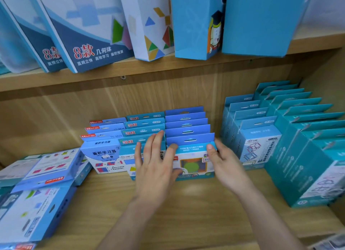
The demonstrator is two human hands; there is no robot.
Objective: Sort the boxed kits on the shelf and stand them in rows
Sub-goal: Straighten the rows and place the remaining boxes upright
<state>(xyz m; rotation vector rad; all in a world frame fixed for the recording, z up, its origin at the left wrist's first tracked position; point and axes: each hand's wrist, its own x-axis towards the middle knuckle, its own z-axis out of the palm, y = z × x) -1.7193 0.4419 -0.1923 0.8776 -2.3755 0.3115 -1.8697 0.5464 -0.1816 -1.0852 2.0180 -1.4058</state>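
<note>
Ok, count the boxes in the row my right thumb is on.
5. The front box, gripped by the right hand and touched by the left hand, plus four behind it, one after another toward the back panel, showing only their blue tabs. None seems hidden.

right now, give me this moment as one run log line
front kit: upright at row's front | left hand: flat on kit fronts | right hand: grips front kit's right edge | unsorted kits: lying flat at left

Bright even light, soft blur — edges bowed
</note>
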